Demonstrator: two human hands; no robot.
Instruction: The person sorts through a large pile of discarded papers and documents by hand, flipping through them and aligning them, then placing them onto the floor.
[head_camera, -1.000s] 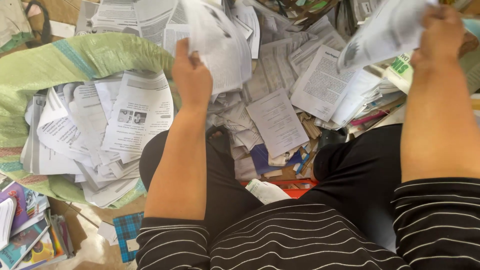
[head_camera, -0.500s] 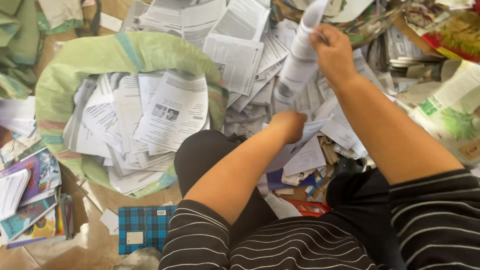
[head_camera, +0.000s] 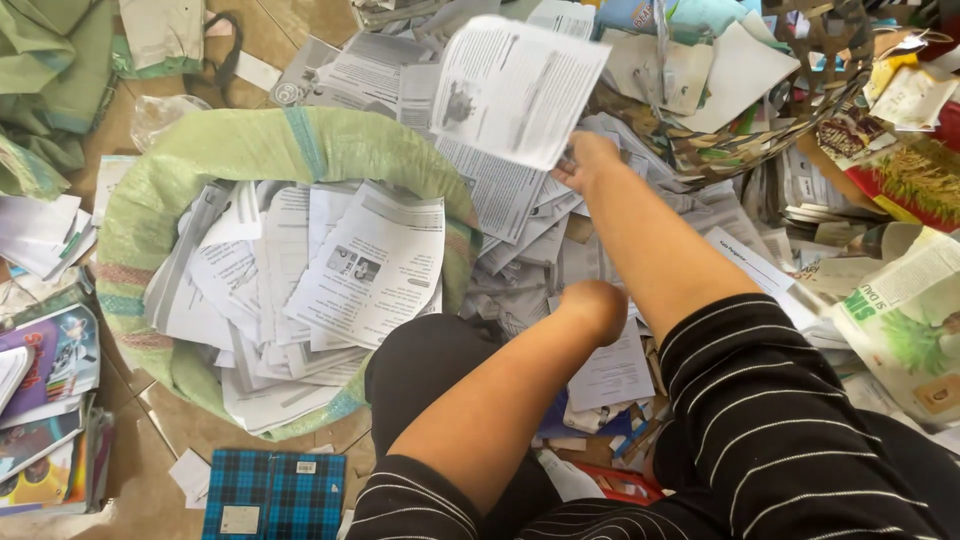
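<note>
Above sack (head_camera: 250, 150): R hand (head_camera: 585, 160) w/ sheet (head_camera: 515, 90)

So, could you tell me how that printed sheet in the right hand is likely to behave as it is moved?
The printed sheet, pinched at one edge by the right hand, looks thin and motion-blurred, so it is probably light and floppy. Held only by an edge, it would likely flap or bend. Landing on the loose papers in the green sack, it may slide.

A blue checked notebook (head_camera: 273, 495) is lying on the floor at the bottom edge, well below and to the left of the fingers. Colourful picture books (head_camera: 45, 400) are stacking up far left of them. Green cloth (head_camera: 45, 85) is bunching far up-left. A green-printed packet (head_camera: 905, 320) is lying well right.
</note>
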